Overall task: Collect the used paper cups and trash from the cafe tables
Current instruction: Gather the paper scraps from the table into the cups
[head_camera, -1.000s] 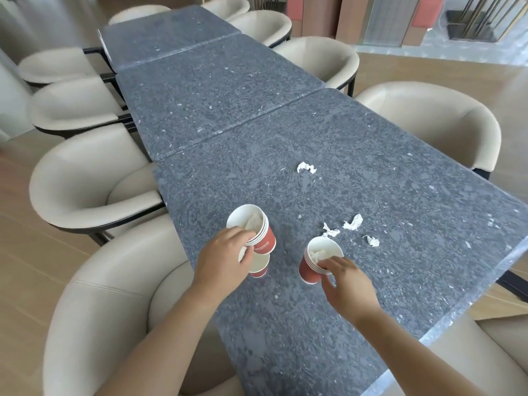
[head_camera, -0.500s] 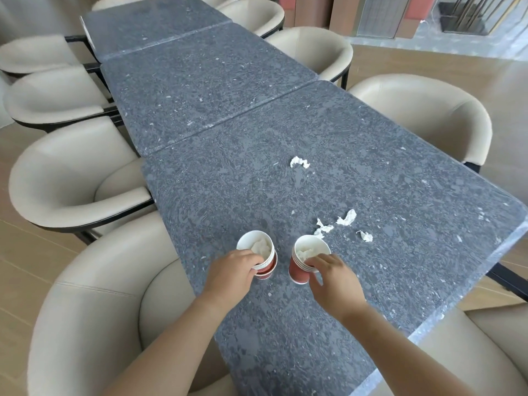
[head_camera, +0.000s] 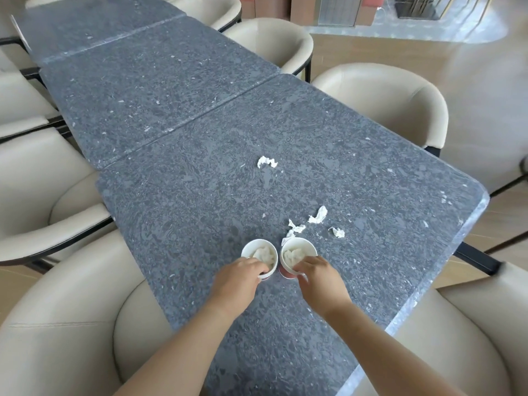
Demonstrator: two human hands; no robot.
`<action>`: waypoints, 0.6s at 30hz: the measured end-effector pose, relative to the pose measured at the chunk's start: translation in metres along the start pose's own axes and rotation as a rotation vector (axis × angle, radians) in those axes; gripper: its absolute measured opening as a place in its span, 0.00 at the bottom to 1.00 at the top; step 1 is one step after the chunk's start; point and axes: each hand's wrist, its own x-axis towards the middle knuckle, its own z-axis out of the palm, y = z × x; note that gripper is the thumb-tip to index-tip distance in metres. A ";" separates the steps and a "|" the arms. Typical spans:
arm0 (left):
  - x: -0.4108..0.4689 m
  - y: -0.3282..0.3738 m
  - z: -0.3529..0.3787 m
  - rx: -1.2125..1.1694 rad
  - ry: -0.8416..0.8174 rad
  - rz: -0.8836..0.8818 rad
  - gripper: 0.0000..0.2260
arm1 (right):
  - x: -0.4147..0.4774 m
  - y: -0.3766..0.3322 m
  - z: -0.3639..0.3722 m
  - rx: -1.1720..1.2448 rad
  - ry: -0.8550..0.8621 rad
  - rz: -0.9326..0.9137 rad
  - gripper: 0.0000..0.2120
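Just now the left hand, gripping its cups, set them beside the right hand's gripped stack; one-o'clock scraps remained.

Dark grey speckled stone surface, basically three slabs pushed end to end. On the nearest slab, a left cup and right cup sit side by side, rims nearly touching, both stuffed with white tissue. A few crumpled tissue scraps lie just behind the right cup. One lone scrap sits further back, mid-slab.
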 end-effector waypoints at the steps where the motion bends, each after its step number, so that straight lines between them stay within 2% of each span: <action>1: 0.004 0.001 0.000 -0.008 0.001 0.000 0.10 | 0.002 0.001 0.000 0.012 -0.001 0.003 0.11; 5: 0.018 0.005 -0.001 0.000 0.010 0.024 0.11 | 0.008 0.000 -0.004 0.048 0.011 -0.034 0.09; 11: 0.029 0.003 -0.018 -0.098 0.121 0.022 0.14 | 0.018 0.002 -0.026 0.146 0.181 -0.044 0.09; 15: 0.053 0.000 -0.035 -0.152 0.160 0.025 0.11 | 0.037 0.018 -0.039 0.171 0.259 0.016 0.09; 18: 0.073 -0.003 -0.038 -0.167 0.176 0.014 0.10 | 0.051 0.038 -0.040 0.151 0.240 0.085 0.10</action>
